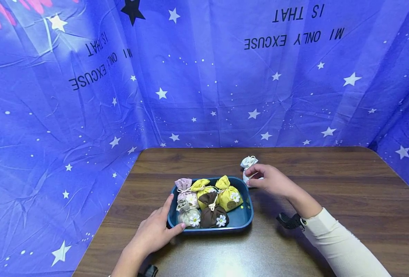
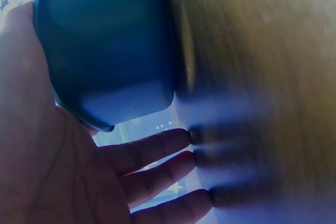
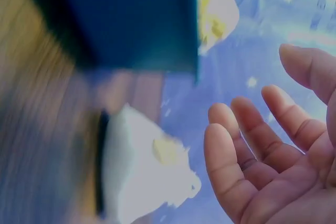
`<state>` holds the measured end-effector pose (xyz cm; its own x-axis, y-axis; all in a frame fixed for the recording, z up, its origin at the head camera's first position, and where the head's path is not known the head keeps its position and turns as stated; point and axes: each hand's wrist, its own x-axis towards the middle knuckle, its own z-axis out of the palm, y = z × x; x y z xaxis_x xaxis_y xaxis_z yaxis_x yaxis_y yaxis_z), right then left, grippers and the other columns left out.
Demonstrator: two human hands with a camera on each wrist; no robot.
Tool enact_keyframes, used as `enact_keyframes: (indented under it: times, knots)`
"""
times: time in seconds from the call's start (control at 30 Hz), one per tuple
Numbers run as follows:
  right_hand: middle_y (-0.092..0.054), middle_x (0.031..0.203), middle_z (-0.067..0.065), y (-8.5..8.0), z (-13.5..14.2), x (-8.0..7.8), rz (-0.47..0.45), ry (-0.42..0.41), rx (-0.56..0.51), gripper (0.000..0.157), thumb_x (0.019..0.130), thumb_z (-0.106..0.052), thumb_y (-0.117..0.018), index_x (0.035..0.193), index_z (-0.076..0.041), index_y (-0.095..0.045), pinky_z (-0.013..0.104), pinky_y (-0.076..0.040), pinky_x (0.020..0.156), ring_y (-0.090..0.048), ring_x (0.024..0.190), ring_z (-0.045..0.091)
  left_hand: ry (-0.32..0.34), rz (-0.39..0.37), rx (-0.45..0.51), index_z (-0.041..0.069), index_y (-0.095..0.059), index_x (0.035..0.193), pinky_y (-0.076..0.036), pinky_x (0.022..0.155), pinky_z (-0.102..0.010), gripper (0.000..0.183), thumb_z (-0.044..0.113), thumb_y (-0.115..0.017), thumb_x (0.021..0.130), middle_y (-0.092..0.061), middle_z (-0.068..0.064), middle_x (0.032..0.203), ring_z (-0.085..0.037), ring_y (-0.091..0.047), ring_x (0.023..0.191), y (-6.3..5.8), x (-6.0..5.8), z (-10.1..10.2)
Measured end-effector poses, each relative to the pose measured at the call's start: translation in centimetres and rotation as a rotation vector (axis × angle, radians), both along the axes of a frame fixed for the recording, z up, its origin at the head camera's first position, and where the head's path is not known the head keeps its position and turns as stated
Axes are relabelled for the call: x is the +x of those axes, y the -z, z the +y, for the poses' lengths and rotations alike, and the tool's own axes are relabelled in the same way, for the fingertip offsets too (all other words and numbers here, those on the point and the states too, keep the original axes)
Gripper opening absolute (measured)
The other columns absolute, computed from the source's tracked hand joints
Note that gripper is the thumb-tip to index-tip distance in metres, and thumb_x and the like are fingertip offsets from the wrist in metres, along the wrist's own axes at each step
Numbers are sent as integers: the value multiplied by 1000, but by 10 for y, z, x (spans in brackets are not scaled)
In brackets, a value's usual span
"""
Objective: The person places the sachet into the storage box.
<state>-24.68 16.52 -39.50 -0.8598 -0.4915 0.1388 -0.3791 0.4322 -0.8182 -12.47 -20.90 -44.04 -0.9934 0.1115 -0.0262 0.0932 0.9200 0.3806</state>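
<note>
A dark blue tray [image 1: 242,220] holds several small drawstring cloth pouches: a lilac one [image 1: 183,185], two yellow ones [image 1: 227,195], a dark brown one [image 1: 209,216] and a pale grey one [image 1: 187,215]. White daisies decorate them. My left hand [image 1: 155,230] rests at the tray's left end, thumb at the front rim, with its other fingers extended low beside it in the left wrist view. Behind the tray's right back corner stands a white pouch [image 1: 248,163]. My right hand [image 1: 270,180] is beside this pouch, fingers loosely bent and apart from it in the right wrist view.
The brown wooden table [image 1: 346,200] runs back to a blue star-print curtain [image 1: 225,96] with upside-down lettering. Black straps [image 1: 289,221] sit at both wrists. More curtain hangs along the left and right sides.
</note>
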Motion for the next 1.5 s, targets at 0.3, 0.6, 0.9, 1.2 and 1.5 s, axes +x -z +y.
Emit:
enact_keyframes:
  times: [0.3, 0.6, 0.9, 1.2, 1.5]
  knots:
    - [-69, 101, 13, 14, 27, -23, 9, 101, 58, 23, 90, -7, -70, 109, 5, -65, 32, -52, 78, -65, 96, 28, 1, 0, 0, 23, -18, 160, -46, 91, -60, 103, 75, -59, 82, -55, -17, 140, -35, -54, 125, 0, 0, -1]
    - [-66, 102, 19, 27, 41, -45, -47, 169, 62, 31, 91, -10, -70, 113, 10, -61, 34, -52, 71, -63, 88, 23, 0, 10, -6, 21, -18, 160, -47, 90, -59, 103, 74, -60, 82, -57, -17, 138, -35, -54, 124, 1, 0, 0]
    - [-55, 123, 23, 39, 38, -60, -297, 166, -2, 50, 96, -21, -66, 132, 9, -49, 40, -53, 76, -56, 100, 26, -5, 10, 3, 22, -18, 160, -47, 90, -58, 103, 75, -60, 82, -55, -16, 140, -34, -54, 125, 3, 0, 0]
    - [-60, 109, 12, 49, 33, -71, -359, 196, 0, 45, 93, -21, -69, 126, 6, -53, 34, -51, 69, -56, 89, 19, -2, 20, -5, 22, -19, 160, -46, 91, -58, 103, 74, -60, 82, -55, -17, 141, -35, -53, 126, 2, 0, 0]
    - [-60, 112, 14, 49, 30, -71, -395, 208, 17, 39, 93, -18, -67, 122, 5, -57, 33, -51, 71, -57, 92, 20, -4, 13, -8, 22, -19, 160, -47, 90, -57, 103, 74, -60, 82, -57, -17, 137, -34, -55, 123, 2, 0, 0]
